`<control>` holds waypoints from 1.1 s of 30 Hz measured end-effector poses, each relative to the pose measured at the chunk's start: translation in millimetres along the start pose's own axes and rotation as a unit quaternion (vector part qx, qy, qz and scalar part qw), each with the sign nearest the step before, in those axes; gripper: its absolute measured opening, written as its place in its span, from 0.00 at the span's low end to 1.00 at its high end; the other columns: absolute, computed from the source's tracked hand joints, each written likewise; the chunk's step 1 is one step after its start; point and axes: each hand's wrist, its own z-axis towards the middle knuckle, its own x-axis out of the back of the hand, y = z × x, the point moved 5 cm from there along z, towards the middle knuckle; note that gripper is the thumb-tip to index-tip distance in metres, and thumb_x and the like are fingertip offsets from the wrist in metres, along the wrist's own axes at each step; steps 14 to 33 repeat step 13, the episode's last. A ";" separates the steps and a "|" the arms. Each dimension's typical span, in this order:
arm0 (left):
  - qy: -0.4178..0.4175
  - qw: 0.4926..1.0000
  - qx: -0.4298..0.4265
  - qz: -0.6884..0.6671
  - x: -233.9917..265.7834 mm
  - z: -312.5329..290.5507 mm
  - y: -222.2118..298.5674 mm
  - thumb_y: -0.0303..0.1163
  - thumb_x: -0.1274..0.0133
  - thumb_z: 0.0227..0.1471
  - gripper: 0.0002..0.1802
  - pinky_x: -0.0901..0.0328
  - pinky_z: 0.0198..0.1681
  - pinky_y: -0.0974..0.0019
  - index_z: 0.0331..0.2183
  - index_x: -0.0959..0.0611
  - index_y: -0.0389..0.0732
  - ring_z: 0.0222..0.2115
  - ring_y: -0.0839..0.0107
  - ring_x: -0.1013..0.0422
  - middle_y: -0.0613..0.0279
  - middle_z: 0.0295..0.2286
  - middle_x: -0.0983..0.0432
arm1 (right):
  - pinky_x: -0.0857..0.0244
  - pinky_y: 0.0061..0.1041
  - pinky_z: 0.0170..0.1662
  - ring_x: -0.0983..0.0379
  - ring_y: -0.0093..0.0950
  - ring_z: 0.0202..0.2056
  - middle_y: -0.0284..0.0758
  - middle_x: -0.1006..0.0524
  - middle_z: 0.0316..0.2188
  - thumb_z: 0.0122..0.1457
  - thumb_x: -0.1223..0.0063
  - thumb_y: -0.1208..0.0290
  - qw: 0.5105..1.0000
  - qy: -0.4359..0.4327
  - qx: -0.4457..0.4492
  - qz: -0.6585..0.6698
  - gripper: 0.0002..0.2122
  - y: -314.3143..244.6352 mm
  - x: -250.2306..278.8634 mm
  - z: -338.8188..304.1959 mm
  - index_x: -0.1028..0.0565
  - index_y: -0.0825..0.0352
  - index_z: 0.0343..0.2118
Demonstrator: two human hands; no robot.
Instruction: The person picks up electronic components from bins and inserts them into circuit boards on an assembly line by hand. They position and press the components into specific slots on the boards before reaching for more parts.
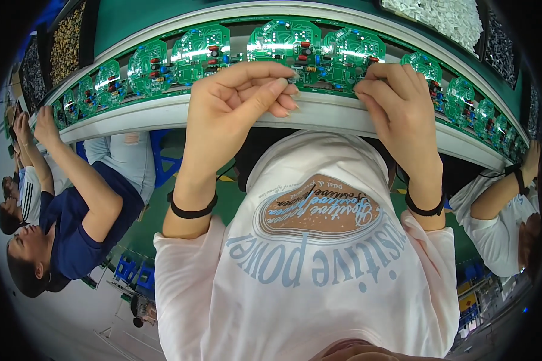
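Note:
My left hand (238, 93) is raised at the near edge of the green circuit boards, thumb and forefinger drawn together and the other fingers curled. Whatever its fingertips hold, if anything, is too small to make out. Beside those tips, a circuit board (283, 39) carries red, blue and black components. My right hand (400, 96) has its fingertips pinched at the near edge of the adjoining circuit board (352, 48). Its fingers hide what lies between them. A red component (373, 60) shows just beyond the right fingers. Both wrists wear black bands.
The boards sit in a row along a pale metal rail (325, 111). Beyond it are bins of white parts (442, 18), tan parts (66, 42) and dark parts (501, 48). Co-workers sit close on the left (84, 210) and right (503, 210), their hands at the same line.

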 end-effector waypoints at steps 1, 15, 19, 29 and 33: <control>0.010 1.000 -0.008 0.007 0.5 -1.3 0.2 0.21 0.44 0.62 0.10 0.25 0.37 0.73 0.44 0.15 0.28 0.32 0.71 0.19 0.52 0.34 0.16 | 0.36 0.35 0.43 0.27 0.37 0.39 0.33 0.23 0.37 0.51 0.36 0.79 1.000 -0.008 0.004 -0.012 0.07 -1.4 -1.1 0.2 0.20 0.65 0.34; 0.102 0.986 -0.067 0.118 -1.7 -9.5 -1.4 0.19 0.41 0.59 0.10 0.23 0.42 0.71 0.43 0.15 0.28 0.37 0.68 0.17 0.52 0.36 0.16 | 0.35 0.36 0.45 0.26 0.39 0.40 0.35 0.22 0.39 0.53 0.37 0.77 0.999 -0.032 0.010 0.029 0.10 2.8 8.1 -1.2 0.19 0.63 0.39; 0.102 0.986 -0.067 0.118 -1.7 -9.5 -1.4 0.19 0.41 0.59 0.10 0.23 0.42 0.71 0.43 0.15 0.28 0.37 0.68 0.17 0.52 0.36 0.16 | 0.35 0.36 0.45 0.26 0.39 0.40 0.35 0.22 0.39 0.53 0.37 0.77 0.999 -0.032 0.010 0.029 0.10 2.8 8.1 -1.2 0.19 0.63 0.39; 0.102 0.986 -0.067 0.118 -1.7 -9.5 -1.4 0.19 0.41 0.59 0.10 0.23 0.42 0.71 0.43 0.15 0.28 0.37 0.68 0.17 0.52 0.36 0.16 | 0.35 0.36 0.45 0.26 0.39 0.40 0.35 0.22 0.39 0.53 0.37 0.77 0.999 -0.032 0.010 0.029 0.10 2.8 8.1 -1.2 0.19 0.63 0.39; 0.102 0.986 -0.067 0.118 -1.7 -9.5 -1.4 0.19 0.41 0.59 0.10 0.23 0.42 0.71 0.43 0.15 0.28 0.37 0.68 0.17 0.52 0.36 0.16 | 0.35 0.36 0.45 0.26 0.39 0.40 0.35 0.22 0.39 0.53 0.37 0.77 0.999 -0.032 0.010 0.029 0.10 2.8 8.1 -1.2 0.19 0.63 0.39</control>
